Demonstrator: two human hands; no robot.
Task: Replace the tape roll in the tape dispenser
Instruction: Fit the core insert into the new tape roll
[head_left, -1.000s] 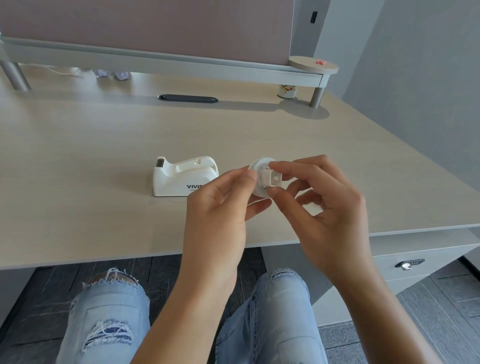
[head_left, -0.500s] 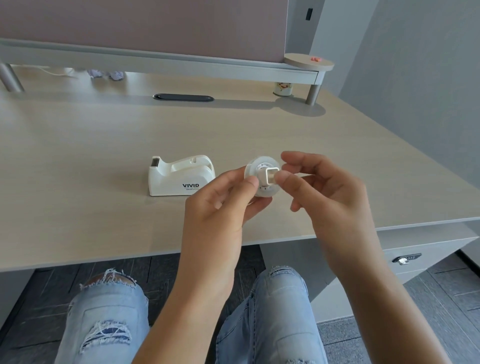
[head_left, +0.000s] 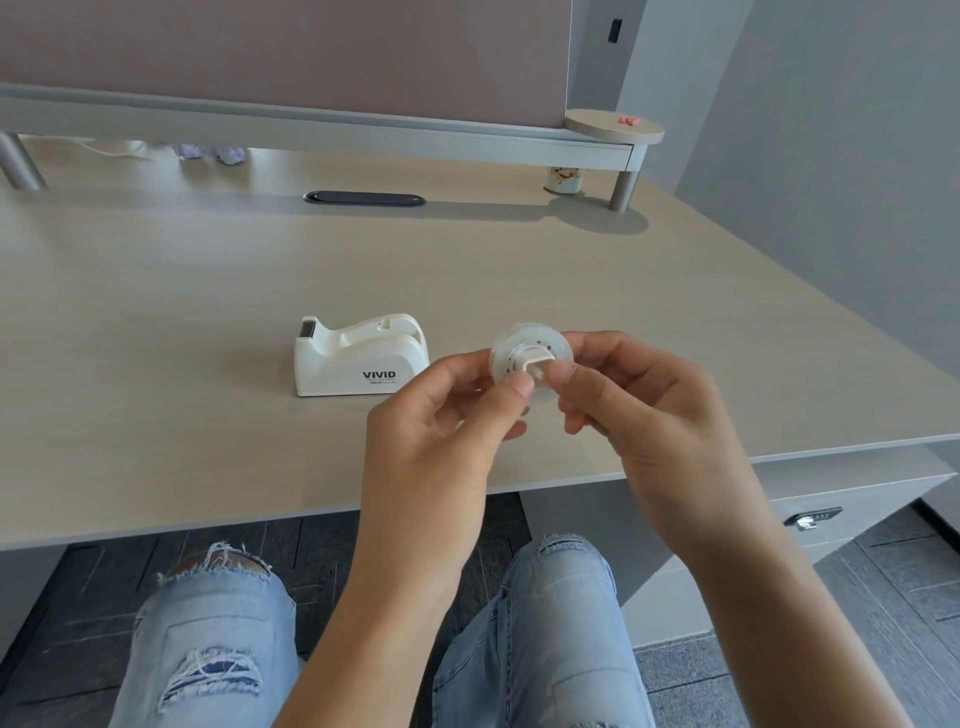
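Above desk (head_left: 156, 364) front edge: both hands pinching tape roll (head_left: 532, 358); dispenser (head_left: 358, 358) left, apart.

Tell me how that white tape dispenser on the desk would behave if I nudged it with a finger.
The tape dispenser sits on a broad flat base, so it would probably slide rather than tip. Its cradle looks empty, so it may be lighter than usual. The desk looks smooth, so a light push could well move it.

Glossy white plastic on the tape dispenser (head_left: 360, 356), a clear, shiny tape roll (head_left: 531, 358) round a matt white plastic core, beneath both a matt pale wood-grain desk (head_left: 156, 322), and frayed light denim jeans (head_left: 208, 639) below it.
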